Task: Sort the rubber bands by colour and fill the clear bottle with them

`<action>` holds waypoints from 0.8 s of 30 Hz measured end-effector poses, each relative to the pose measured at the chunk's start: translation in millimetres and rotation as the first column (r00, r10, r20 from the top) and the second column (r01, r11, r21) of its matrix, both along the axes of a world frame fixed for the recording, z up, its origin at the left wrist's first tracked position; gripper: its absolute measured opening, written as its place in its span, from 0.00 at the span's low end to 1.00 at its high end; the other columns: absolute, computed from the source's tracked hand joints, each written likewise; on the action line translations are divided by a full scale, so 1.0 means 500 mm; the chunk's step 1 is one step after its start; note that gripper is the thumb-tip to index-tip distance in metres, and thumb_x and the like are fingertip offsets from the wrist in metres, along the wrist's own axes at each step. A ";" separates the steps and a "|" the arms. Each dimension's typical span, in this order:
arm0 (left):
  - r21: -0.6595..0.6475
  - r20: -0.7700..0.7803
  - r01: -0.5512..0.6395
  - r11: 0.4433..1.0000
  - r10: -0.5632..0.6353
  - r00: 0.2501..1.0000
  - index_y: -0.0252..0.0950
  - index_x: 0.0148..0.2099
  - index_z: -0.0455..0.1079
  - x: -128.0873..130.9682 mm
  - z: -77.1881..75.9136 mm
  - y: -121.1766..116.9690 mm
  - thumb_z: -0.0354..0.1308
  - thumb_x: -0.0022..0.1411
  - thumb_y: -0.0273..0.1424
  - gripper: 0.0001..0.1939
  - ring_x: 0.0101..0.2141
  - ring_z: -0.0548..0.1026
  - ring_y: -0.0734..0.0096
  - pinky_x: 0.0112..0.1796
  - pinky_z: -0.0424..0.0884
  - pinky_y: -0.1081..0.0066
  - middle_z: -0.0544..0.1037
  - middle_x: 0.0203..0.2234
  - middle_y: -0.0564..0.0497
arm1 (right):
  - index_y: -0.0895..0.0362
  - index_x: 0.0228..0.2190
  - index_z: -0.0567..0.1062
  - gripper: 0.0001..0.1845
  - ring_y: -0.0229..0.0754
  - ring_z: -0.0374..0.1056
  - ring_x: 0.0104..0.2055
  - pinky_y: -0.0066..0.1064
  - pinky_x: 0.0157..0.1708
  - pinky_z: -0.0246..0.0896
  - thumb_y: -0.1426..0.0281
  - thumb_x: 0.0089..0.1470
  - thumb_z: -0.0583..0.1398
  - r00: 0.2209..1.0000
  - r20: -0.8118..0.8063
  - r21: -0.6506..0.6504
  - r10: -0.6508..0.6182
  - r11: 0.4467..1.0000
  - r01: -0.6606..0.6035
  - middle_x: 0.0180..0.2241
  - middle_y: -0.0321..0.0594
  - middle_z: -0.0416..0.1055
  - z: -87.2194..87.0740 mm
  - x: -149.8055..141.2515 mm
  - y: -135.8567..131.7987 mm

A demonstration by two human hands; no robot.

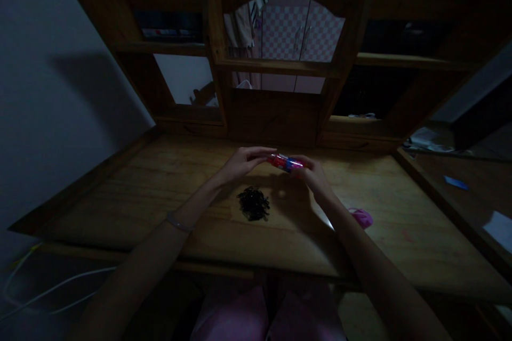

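Note:
A small, see-through tube [280, 161] with red, blue and pink contents is held slightly tilted above the tabletop, between my two hands. My right hand [312, 173] is wrapped round its pink right end. At the red left end, the fingers and thumb of my left hand [247, 161] close on the tip. Just below the hands, a loose pile of small black loops [254, 203], which look like hair elastics, lies on the wood. To the right of my right forearm sits a pink item [362, 217], partly hidden by that arm; its kind is unclear.
The wooden desk [132, 197] has a raised shelf unit [276, 66] along its back. A blue packet [455, 183] and white paper [500, 229] lie on a surface at the right. White cables [60, 285] hang at the lower left. The room is dim.

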State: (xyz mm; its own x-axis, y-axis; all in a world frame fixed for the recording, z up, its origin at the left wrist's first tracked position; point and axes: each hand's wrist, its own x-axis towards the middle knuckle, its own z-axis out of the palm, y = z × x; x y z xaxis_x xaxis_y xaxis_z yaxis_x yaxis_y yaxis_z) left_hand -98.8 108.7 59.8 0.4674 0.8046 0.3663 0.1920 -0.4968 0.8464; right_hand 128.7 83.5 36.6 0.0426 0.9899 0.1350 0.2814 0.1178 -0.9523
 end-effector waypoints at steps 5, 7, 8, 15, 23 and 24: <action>-0.058 0.130 -0.070 0.996 0.077 0.989 0.33 0.46 0.76 0.004 -0.019 0.012 0.67 0.54 0.33 0.16 0.42 0.79 0.62 0.47 0.73 0.62 0.81 0.40 0.45 | 0.56 0.41 0.80 0.25 0.47 0.71 0.40 0.35 0.39 0.66 0.71 0.37 0.58 0.999 0.016 -0.019 0.029 0.999 -0.028 0.36 0.40 0.78 -0.001 -0.009 -0.003; -0.040 0.139 -0.102 0.994 0.107 0.984 0.33 0.43 0.76 0.007 -0.022 0.012 0.67 0.53 0.34 0.16 0.40 0.79 0.63 0.46 0.74 0.63 0.81 0.38 0.46 | 0.57 0.42 0.79 0.25 0.48 0.71 0.39 0.35 0.37 0.66 0.70 0.38 0.59 0.999 0.001 -0.040 0.048 0.998 -0.048 0.36 0.41 0.78 -0.001 -0.011 -0.004; -0.015 0.126 -0.127 0.992 0.128 0.984 0.34 0.42 0.77 0.007 -0.022 0.011 0.67 0.53 0.34 0.15 0.40 0.79 0.64 0.45 0.73 0.64 0.81 0.38 0.46 | 0.57 0.42 0.79 0.26 0.48 0.71 0.39 0.35 0.37 0.66 0.69 0.38 0.59 0.998 -0.007 -0.045 0.055 0.997 -0.055 0.37 0.41 0.78 -0.001 -0.012 -0.005; 0.073 0.061 -0.180 0.981 0.175 0.983 0.33 0.42 0.77 0.007 -0.019 0.013 0.67 0.53 0.35 0.15 0.35 0.76 0.67 0.39 0.71 0.68 0.81 0.35 0.46 | 0.57 0.41 0.80 0.25 0.48 0.71 0.40 0.34 0.38 0.66 0.71 0.36 0.59 0.998 -0.024 -0.029 0.065 0.997 -0.066 0.37 0.41 0.78 -0.005 -0.010 -0.004; -0.007 0.154 -0.169 0.986 0.168 0.974 0.36 0.43 0.77 -0.003 -0.015 0.018 0.65 0.56 0.38 0.14 0.38 0.77 0.64 0.42 0.72 0.66 0.81 0.37 0.46 | 0.57 0.42 0.79 0.26 0.49 0.70 0.41 0.35 0.39 0.64 0.69 0.36 0.58 0.995 -0.083 -0.049 0.062 0.997 -0.066 0.37 0.41 0.77 0.012 -0.009 -0.013; -0.020 0.175 -0.170 0.985 0.171 0.970 0.36 0.43 0.77 -0.004 -0.013 0.017 0.64 0.57 0.38 0.14 0.38 0.78 0.64 0.42 0.72 0.66 0.81 0.37 0.47 | 0.57 0.41 0.80 0.26 0.49 0.70 0.41 0.36 0.39 0.64 0.69 0.36 0.58 0.995 -0.086 -0.049 0.058 0.997 -0.062 0.37 0.41 0.77 0.016 -0.008 -0.014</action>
State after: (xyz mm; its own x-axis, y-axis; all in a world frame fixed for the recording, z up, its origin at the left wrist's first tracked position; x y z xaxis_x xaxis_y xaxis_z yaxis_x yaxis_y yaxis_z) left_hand -101.0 117.1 53.5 0.2520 0.8688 0.4263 0.1223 -0.4656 0.8765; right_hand 124.7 76.6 44.5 -0.0080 0.9966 0.0821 0.1935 0.0821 -0.9777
